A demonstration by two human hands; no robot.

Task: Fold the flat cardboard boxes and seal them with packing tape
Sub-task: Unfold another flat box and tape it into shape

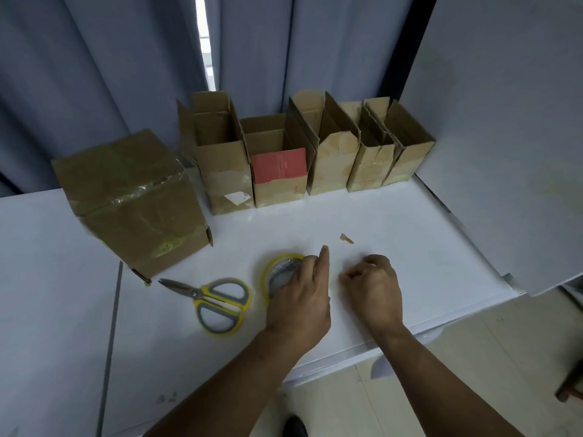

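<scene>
A roll of clear packing tape (277,272) with a yellow rim stands on the white table (394,222), and my left hand (299,298) grips it with the index finger pointing forward. Just to its right, my right hand (373,285) has its fingers curled and pinches what looks like the loose tape end. A sealed, taped cardboard box (129,200) sits at the left. Behind, several open-topped cardboard boxes (303,149) stand in a row against the curtain; one has a red panel (279,165).
Yellow-handled scissors (214,301) lie left of the tape roll, blades pointing left. A small cardboard scrap (346,238) lies beyond my hands. The table's front edge runs diagonally at the right; a white panel (504,137) stands at the right.
</scene>
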